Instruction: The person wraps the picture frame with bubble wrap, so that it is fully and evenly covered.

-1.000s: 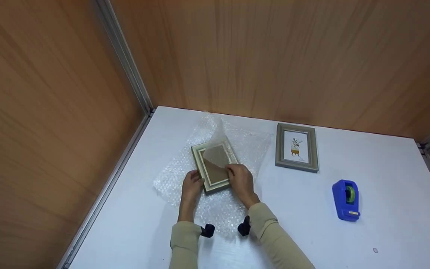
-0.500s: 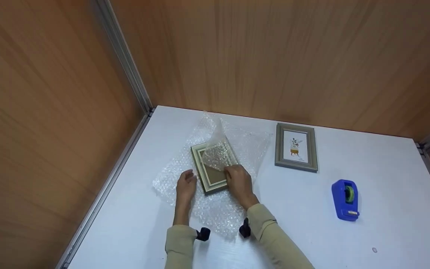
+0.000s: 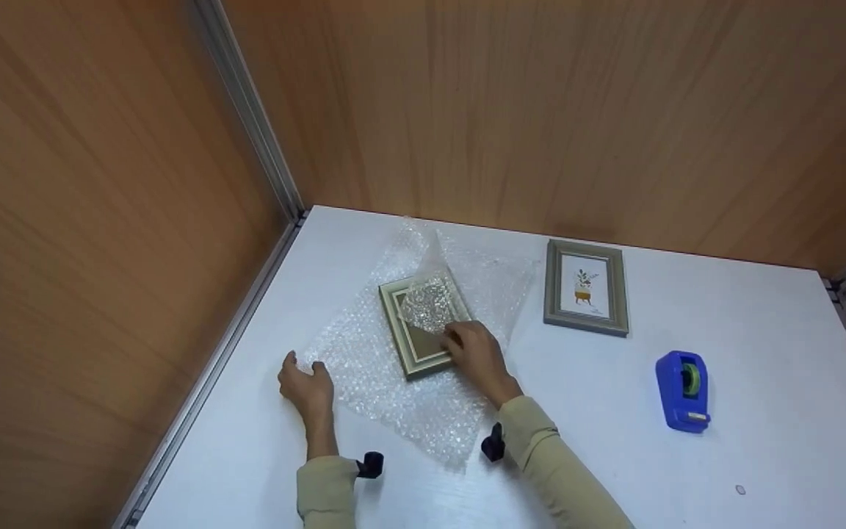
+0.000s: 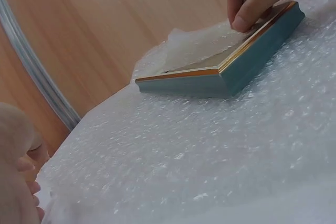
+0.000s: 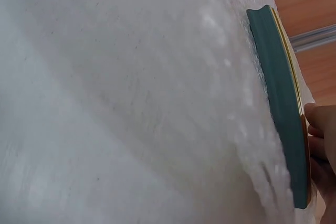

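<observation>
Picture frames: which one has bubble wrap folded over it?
The brown-centred frame at the right hand: a bubble-wrap flap partly covers its face. The plant-picture frame, farther right, lies uncovered.

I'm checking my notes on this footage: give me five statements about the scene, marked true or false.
1. A pale greenish rectangular frame lies on a clear bubble-wrap sheet. True.
2. The left hand grips that frame. False: it is apart from it, near the sheet's left corner.
3. Part of the sheet is folded over the greenish frame. True.
4. A grey rectangular frame with a plant picture lies under the sheet. False: it lies to its right.
5. A blue plastic tape dispenser holds a green roll. True.
</observation>
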The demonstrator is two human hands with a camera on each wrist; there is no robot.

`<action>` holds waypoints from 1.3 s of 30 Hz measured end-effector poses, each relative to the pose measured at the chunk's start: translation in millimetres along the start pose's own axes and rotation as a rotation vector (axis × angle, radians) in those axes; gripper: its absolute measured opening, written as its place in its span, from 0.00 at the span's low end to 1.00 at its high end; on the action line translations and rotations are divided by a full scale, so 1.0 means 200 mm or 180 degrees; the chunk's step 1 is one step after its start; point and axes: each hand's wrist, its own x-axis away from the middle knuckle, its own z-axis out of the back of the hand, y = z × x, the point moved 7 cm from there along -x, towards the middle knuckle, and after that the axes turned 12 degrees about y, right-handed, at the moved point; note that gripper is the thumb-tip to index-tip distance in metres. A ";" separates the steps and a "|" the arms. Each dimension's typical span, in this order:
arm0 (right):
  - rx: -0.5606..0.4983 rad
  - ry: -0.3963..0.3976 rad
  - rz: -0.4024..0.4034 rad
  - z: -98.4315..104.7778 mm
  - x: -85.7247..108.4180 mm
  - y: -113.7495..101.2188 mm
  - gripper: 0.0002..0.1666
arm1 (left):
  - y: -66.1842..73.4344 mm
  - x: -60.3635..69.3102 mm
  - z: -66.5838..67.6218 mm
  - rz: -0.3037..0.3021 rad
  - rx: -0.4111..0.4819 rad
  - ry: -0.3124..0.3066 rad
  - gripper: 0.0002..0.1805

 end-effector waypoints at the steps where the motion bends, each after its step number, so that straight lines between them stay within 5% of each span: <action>1: -0.0040 -0.0030 -0.0014 0.00 0.00 0.01 0.11 | -0.01 0.00 0.00 0.0059 0.0044 -0.0045 0.29; 4: -0.0155 -0.0139 -0.0058 0.00 0.01 0.02 0.15 | -0.03 0.00 0.01 0.0134 0.0178 -0.0137 0.27; 10: -0.0317 -0.0333 -0.0154 0.00 0.01 0.05 0.18 | -0.01 0.01 0.03 -0.0173 0.0123 -0.0053 0.24; 16: -0.0313 -0.0345 -0.0165 0.00 0.01 0.05 0.19 | -0.01 0.02 -0.03 -0.0203 -0.0124 -0.0479 0.25; 21: -0.0330 -0.0372 -0.0154 -0.01 0.01 0.05 0.19 | -0.02 0.04 -0.05 -0.0157 -0.0224 -0.0650 0.21; 30: -0.0480 -0.0468 -0.0245 -0.02 0.02 0.06 0.21 | 0.12 0.12 -0.13 -0.0193 0.0496 -0.1297 0.21; 39: -0.0576 -0.0505 -0.0263 -0.03 0.03 0.08 0.23 | 0.29 0.22 -0.24 -0.0461 0.0883 -0.1521 0.17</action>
